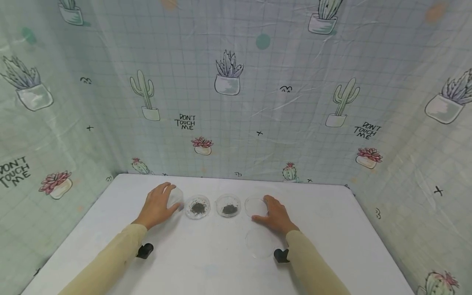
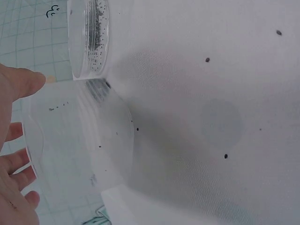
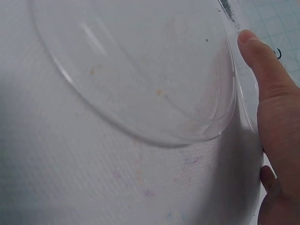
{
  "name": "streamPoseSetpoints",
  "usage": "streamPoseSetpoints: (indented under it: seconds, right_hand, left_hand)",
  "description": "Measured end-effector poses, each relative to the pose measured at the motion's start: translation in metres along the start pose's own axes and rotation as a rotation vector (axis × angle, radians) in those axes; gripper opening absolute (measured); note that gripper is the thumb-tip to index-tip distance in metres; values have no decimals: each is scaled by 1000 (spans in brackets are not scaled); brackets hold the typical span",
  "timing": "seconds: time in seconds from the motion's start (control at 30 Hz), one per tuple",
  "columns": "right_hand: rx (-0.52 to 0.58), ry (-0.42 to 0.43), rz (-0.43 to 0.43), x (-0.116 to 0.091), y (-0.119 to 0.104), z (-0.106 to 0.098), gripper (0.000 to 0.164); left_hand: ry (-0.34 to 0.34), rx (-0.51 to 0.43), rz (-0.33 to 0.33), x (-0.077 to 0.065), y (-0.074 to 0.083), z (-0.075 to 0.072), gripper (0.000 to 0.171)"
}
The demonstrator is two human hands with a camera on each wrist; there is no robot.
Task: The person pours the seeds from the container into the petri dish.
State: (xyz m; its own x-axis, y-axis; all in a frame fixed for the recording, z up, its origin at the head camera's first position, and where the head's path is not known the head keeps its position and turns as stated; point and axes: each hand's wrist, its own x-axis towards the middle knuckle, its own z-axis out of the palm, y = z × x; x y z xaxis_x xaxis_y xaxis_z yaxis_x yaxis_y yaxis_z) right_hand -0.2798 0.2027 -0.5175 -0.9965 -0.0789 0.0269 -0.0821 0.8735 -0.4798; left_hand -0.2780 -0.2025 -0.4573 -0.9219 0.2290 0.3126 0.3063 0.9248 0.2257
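Note:
My left hand [image 1: 158, 206] holds a clear plastic cup [image 1: 175, 196], thumb on one side and fingers on the other; a few dark specks cling to the cup in the left wrist view. To its right stand two shallow clear dishes, one [image 1: 198, 208] with dark grains spread about and another [image 1: 229, 209] with them heaped. My right hand [image 1: 275, 215] grips a clear round dish [image 1: 254, 207] by its edge, with thumb and fingers on opposite sides. Nearer the person lies another clear round dish or lid [image 1: 259, 243], large in the right wrist view [image 3: 140, 93].
Everything stands on a white table [image 1: 206, 262]. Stray dark grains [image 2: 226, 156] lie on its surface. A cactus-printed cloth [image 1: 236, 123] hangs behind the table and along both sides. Dark wrist cameras [image 1: 145, 250] sit under the sleeves.

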Motion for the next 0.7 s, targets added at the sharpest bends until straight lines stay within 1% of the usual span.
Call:
streamPoseSetpoints:
  seconds: [0.13,0.23,0.4,0.47,0.63,0.7]
  right_hand:
    - [-1,8,9,0,3,1,101]
    - [-2,6,15,0,2,1,103]
    - [12,17,-10,0,-2,-3,100]
    - [18,18,-12,0,-4,-4,99]
    - [19,11,1,-1,-3,-2,98]
    - [16,11,-1,-2,-2,-1,99]
  left_hand:
    - [1,-3,11,1,-2,2,63]
    - [17,-9,8,1,-6,4,65]
    - [40,-25,-8,2,-15,7,67]
    - [25,-30,-32,1,-19,8,71]
    - [-37,-44,-127,0,-23,9,85]
    - [-47,-53,-149,0,-24,9,90]
